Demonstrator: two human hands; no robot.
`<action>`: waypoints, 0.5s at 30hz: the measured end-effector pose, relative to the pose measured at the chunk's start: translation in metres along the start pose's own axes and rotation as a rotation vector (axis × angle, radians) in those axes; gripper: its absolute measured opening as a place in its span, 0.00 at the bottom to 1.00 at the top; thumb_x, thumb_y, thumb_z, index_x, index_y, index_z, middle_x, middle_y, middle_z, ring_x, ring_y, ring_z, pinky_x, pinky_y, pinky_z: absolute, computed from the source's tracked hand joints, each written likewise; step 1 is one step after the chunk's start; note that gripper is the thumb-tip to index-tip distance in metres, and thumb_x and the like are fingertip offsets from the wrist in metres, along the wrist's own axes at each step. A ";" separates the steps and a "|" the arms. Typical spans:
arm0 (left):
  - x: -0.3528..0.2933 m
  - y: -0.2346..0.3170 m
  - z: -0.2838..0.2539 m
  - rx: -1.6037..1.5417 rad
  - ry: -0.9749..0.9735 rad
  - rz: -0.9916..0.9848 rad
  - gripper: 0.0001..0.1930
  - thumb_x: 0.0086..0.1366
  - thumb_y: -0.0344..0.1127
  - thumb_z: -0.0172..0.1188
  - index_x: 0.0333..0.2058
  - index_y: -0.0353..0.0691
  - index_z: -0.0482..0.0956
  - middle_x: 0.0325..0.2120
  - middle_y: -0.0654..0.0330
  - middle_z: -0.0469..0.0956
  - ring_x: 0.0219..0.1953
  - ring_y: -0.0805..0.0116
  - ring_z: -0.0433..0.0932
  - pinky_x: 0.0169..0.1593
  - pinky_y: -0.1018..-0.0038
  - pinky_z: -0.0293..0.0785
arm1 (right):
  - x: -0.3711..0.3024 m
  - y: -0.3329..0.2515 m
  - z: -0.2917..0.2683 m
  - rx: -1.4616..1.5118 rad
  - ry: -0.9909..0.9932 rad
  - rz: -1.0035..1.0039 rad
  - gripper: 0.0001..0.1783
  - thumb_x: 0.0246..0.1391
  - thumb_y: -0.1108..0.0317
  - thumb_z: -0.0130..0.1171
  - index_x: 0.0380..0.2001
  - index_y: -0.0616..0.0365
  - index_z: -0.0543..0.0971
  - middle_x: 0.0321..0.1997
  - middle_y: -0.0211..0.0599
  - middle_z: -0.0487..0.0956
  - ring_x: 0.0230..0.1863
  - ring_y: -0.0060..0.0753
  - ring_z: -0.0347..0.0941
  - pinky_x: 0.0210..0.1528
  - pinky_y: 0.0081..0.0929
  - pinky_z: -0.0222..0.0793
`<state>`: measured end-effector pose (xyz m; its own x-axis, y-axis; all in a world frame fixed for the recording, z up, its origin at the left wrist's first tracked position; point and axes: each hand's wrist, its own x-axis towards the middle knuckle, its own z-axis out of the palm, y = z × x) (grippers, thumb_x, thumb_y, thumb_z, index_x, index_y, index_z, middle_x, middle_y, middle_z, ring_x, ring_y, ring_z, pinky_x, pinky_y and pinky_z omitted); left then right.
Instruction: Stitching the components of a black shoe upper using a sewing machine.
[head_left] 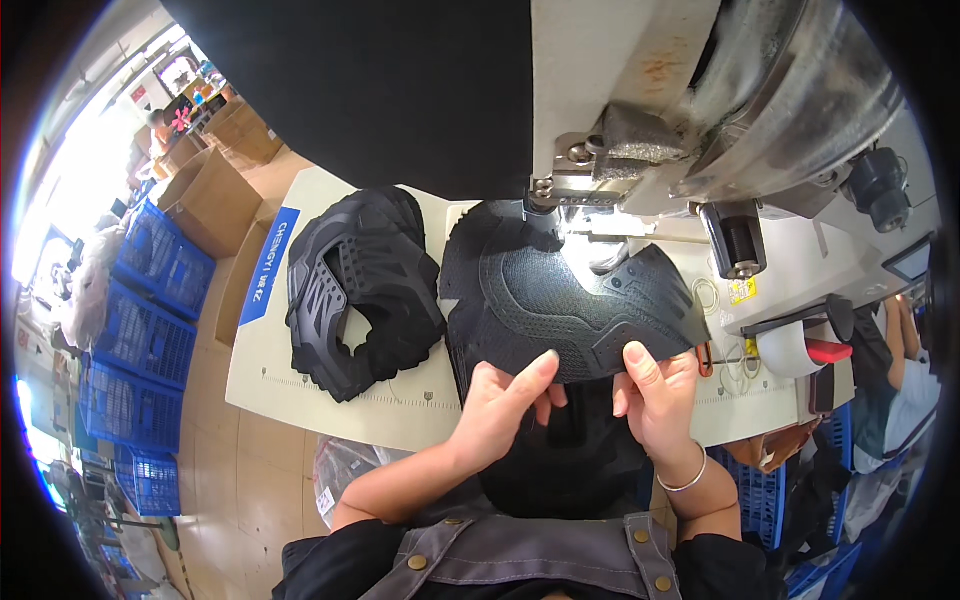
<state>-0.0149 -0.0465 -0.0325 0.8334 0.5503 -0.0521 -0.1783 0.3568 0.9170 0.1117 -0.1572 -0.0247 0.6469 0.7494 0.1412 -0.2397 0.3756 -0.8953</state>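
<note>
A black shoe upper [560, 290] with a mesh middle and raised overlays lies spread under the sewing machine [640, 150], its far edge near the lit needle area. My left hand [510, 400] pinches its near edge, thumb on top and fingers curled beneath. At the near right corner my right hand [655, 385] grips the same upper, thumb pressed on the face. A bracelet circles the right wrist. Left of it, a stack of similar black shoe uppers [365, 290] rests on the pale table. Dark material hangs below the table edge between my arms; its kind is unclear.
The sewing table [400, 415] has a ruled front edge. Blue plastic crates [145, 340] and cardboard boxes [208, 200] stand on the left floor. A white thread cone [785, 348] sits at right, near loose threads. Another person [905, 370] is at far right, beyond more blue crates [755, 495].
</note>
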 end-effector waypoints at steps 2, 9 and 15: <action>0.010 0.008 0.021 -0.065 0.049 0.032 0.15 0.63 0.43 0.49 0.28 0.37 0.73 0.22 0.63 0.73 0.20 0.78 0.69 0.20 0.82 0.64 | -0.003 -0.003 0.003 -0.029 -0.013 0.056 0.07 0.53 0.71 0.50 0.32 0.65 0.73 0.27 0.38 0.76 0.14 0.18 0.66 0.12 0.12 0.61; 0.022 0.012 0.026 -0.038 0.123 0.119 0.13 0.64 0.41 0.46 0.29 0.38 0.72 0.22 0.66 0.72 0.21 0.77 0.69 0.20 0.81 0.65 | -0.011 -0.028 -0.024 -0.616 -0.175 -0.519 0.05 0.47 0.77 0.48 0.27 0.63 0.74 0.23 0.39 0.76 0.18 0.21 0.67 0.20 0.14 0.60; 0.025 0.011 0.026 -0.034 0.107 0.178 0.11 0.64 0.38 0.47 0.29 0.38 0.72 0.21 0.66 0.71 0.20 0.78 0.68 0.20 0.81 0.65 | 0.067 -0.031 -0.063 -0.498 -0.127 -0.046 0.18 0.49 0.71 0.54 0.45 0.65 0.68 0.47 0.38 0.69 0.46 0.26 0.65 0.51 0.22 0.58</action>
<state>0.0174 -0.0485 -0.0130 0.7270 0.6835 0.0666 -0.3369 0.2705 0.9019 0.2084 -0.1527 -0.0138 0.5485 0.8100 0.2078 0.1806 0.1279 -0.9752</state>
